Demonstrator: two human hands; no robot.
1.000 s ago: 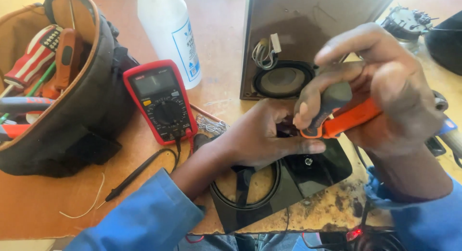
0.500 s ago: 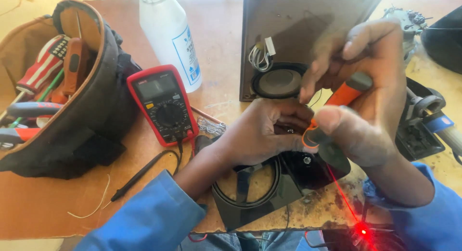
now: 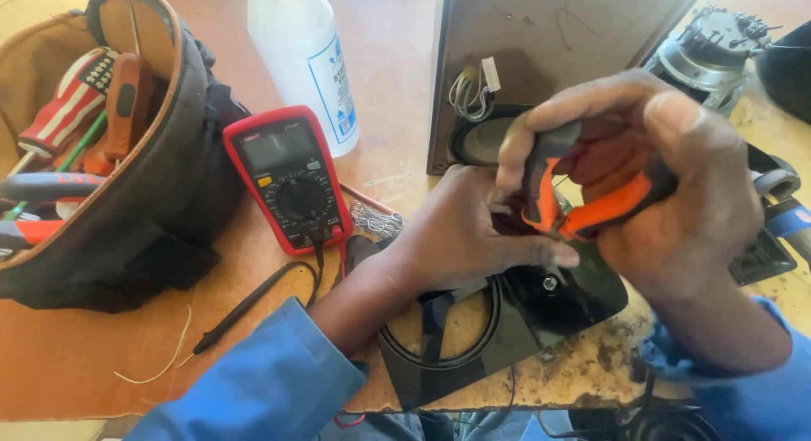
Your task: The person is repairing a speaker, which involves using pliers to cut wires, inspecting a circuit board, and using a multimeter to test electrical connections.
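My right hand (image 3: pixel 667 183) grips a pair of pliers with orange and grey handles (image 3: pixel 583 200), its fingers wrapped around both handles. The pliers' nose points down toward my left hand (image 3: pixel 469 230), which pinches something small and hidden against a glossy black plastic panel (image 3: pixel 574 302). That panel has a round opening ringed by a black cable (image 3: pixel 439 344) and lies at the near edge of the wooden table (image 3: pixel 389 166). Both sleeves are blue.
A red multimeter (image 3: pixel 291 179) with black probe leads lies left of my hands. A tool bag (image 3: pixel 127 154) full of screwdrivers sits far left. A white plastic bottle (image 3: pixel 304 61) and a brown speaker cabinet (image 3: pixel 541 44) stand behind. A motor part (image 3: pixel 710 44) rests at right.
My right hand has turned the pliers from pointing down-left to lying more level, and closed in on my left hand. The left hand stays on the black panel.
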